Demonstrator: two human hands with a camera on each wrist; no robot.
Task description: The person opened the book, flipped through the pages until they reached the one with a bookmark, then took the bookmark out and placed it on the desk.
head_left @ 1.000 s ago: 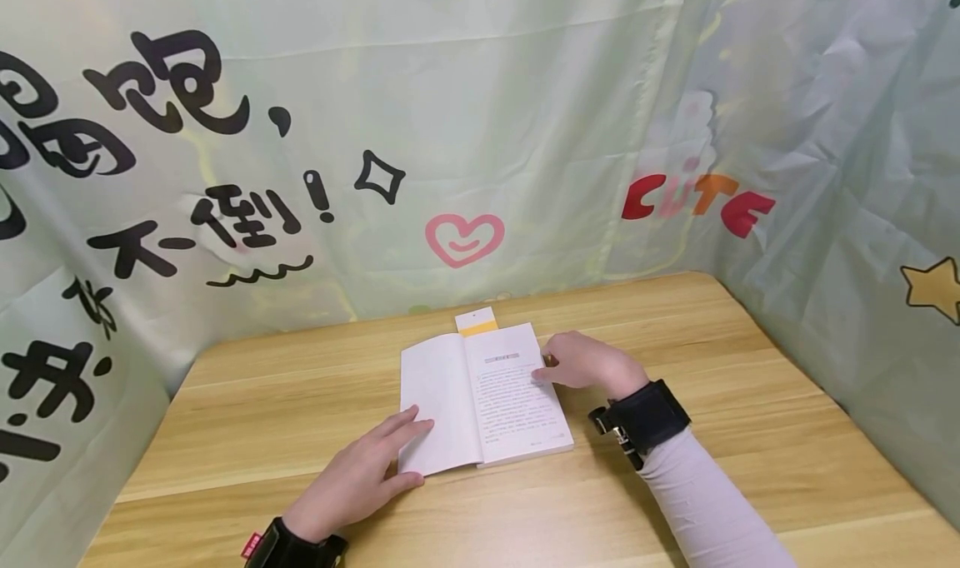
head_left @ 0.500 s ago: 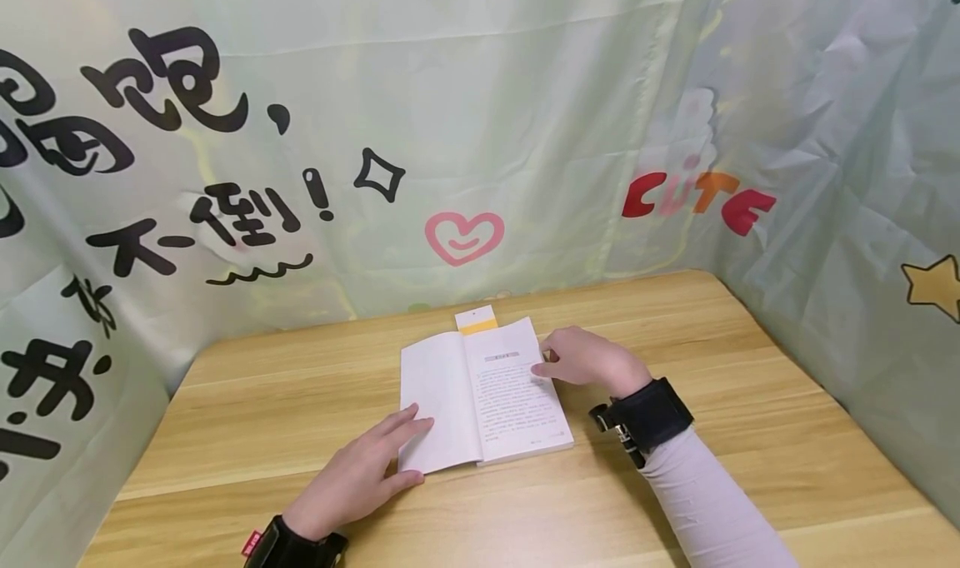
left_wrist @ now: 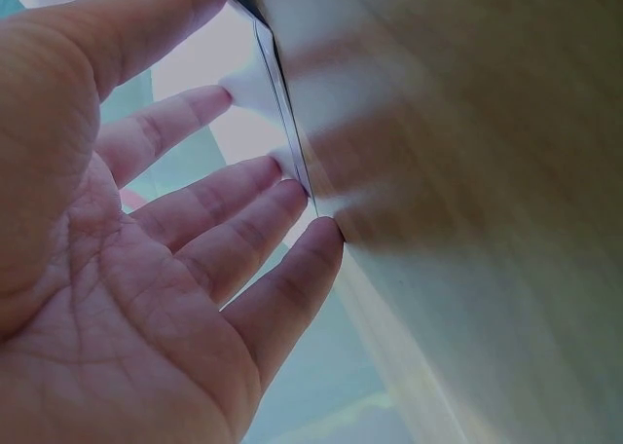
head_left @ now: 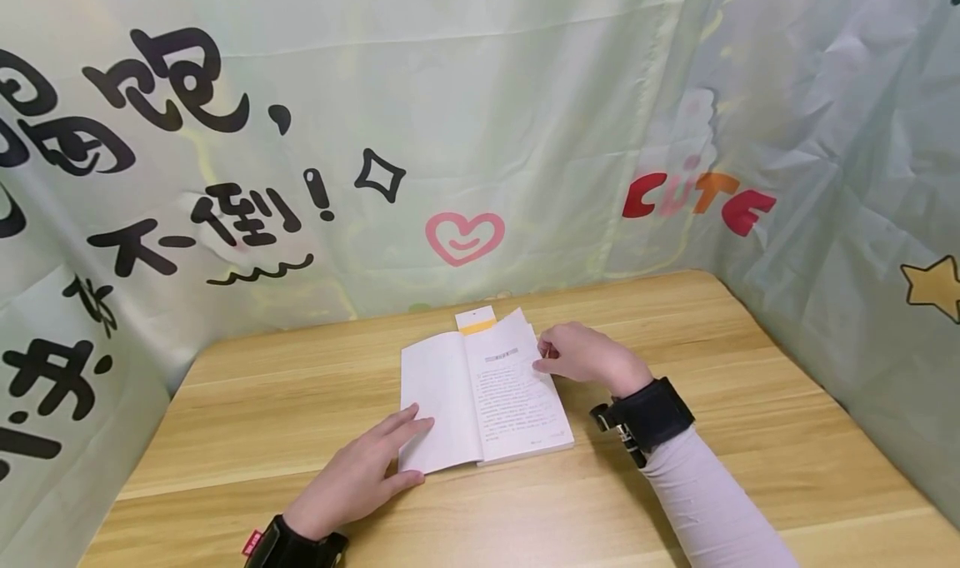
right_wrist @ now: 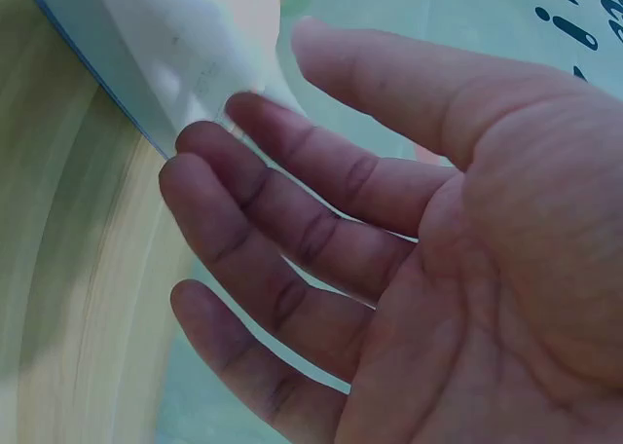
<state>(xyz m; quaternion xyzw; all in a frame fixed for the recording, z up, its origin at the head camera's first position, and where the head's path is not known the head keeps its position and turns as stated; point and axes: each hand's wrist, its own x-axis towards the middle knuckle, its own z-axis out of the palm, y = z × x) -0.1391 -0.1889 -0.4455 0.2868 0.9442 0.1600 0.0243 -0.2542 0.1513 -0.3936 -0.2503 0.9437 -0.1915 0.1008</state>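
An open book [head_left: 519, 410] lies on the wooden table, its left side [head_left: 442, 376] blank and its right side printed. The left hand [head_left: 367, 468] rests with spread fingers on the blank side's lower left edge; in the left wrist view its fingertips [left_wrist: 321, 232] line up along that edge. The right hand [head_left: 588, 358] is at the book's upper right edge, fingers slightly bent. A page's top right corner [head_left: 517, 320] stands raised beside it. In the right wrist view the index fingertip [right_wrist: 243, 105] is at the curved page [right_wrist: 190, 45], thumb apart from the fingers.
A white card with a yellow band [head_left: 476, 320] sticks out beyond the book's top edge. The wooden table [head_left: 300, 393] stretches around the book. Printed fabric sheets [head_left: 555, 135] hang behind and at both sides of it.
The page's top right corner has risen and shifted left, showing the sheet beneath. The right hand has moved slightly up with it. The left hand has stayed in place.
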